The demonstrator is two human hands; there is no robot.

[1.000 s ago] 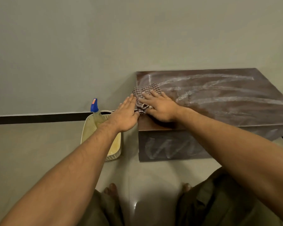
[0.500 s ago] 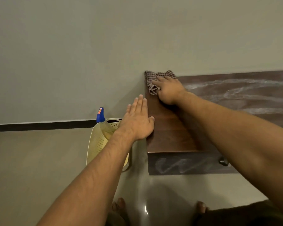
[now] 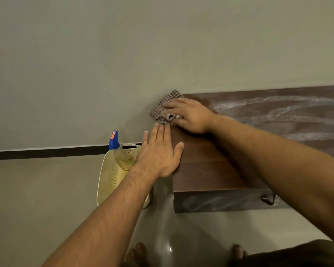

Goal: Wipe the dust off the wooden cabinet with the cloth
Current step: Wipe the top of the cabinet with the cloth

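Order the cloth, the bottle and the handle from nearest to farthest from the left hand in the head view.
1. Cloth, just beyond the fingertips of the left hand, at the cabinet top's back corner.
2. Bottle, to the hand's left, in the basket.
3. Handle, far to the right, on the cabinet's front.

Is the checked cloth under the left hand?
No, the right hand presses that cloth onto the brown wooden cabinet; the left hand holds nothing.
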